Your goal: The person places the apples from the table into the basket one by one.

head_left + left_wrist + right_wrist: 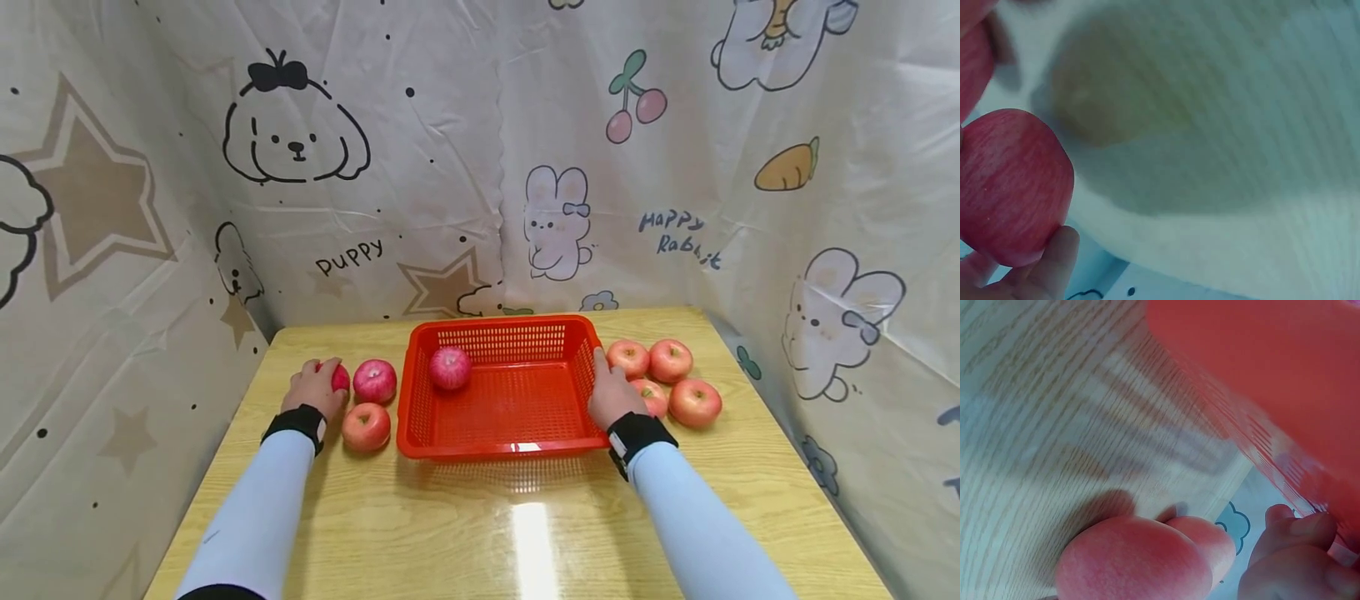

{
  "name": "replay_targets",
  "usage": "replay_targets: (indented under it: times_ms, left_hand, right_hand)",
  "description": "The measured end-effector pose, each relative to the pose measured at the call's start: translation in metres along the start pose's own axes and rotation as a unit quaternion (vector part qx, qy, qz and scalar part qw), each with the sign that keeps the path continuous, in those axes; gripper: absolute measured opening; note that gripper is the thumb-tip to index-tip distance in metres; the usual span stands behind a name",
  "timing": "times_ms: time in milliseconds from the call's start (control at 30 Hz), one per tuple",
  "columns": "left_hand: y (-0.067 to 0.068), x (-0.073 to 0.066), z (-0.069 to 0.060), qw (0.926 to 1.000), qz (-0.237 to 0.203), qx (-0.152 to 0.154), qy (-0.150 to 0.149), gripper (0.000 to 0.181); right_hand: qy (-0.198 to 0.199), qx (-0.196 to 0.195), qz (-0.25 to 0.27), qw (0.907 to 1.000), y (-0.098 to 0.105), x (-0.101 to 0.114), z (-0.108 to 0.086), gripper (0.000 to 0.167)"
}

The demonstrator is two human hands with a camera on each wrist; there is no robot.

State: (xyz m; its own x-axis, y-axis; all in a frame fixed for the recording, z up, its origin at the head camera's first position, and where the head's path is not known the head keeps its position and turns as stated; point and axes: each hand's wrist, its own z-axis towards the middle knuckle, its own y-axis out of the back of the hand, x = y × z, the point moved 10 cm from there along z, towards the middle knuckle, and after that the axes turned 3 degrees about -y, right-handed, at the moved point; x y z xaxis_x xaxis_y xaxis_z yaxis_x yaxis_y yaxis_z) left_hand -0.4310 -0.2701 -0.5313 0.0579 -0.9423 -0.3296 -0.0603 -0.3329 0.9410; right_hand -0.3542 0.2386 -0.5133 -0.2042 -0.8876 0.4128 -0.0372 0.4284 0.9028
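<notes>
In the head view my left hand (311, 390) grips a dark red apple (341, 379) at the left of the table. The left wrist view shows that apple (1016, 187) between the fingers and thumb. Close beside it lie another dark red apple (375, 381) and a lighter red apple (366, 427). My right hand (615, 393) holds the right rim of a red plastic basket (498, 451); its fingers (1300, 562) are bent against the basket wall in the right wrist view. One dark red apple (451, 368) sits inside the basket at the left.
Several pale red apples (695, 403) are grouped just right of the basket and my right hand. The wooden table (450, 533) ends at a cloth backdrop (450, 167) with cartoon prints, which also hangs on both sides.
</notes>
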Motion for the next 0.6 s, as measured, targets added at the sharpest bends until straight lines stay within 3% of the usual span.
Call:
replay_targets:
  times_ms: [100,233,433,600]
  left_hand:
    - [0.014,-0.005,-0.001,0.9995,0.008,-0.029,-0.01,0.064]
    - [0.037,-0.028,-0.004,0.9964,0.026,-0.065,-0.049,0.065]
    - [0.062,-0.096,-0.016,0.9855,0.04,-0.09,-0.138,0.063]
    - [0.069,-0.159,-0.029,0.9748,0.059,-0.086,-0.197,0.064]
  right_hand:
    - [-0.003,0.005,0.002,1.0,-0.002,-0.002,0.001,0.075]
    - [-0.002,0.005,0.002,1.0,-0.001,-0.003,0.001,0.076]
    - [-0.01,0.009,-0.001,0.9999,0.001,-0.004,-0.001,0.075]
    - [-0.009,0.01,0.001,0.9999,-0.001,0.001,-0.002,0.075]
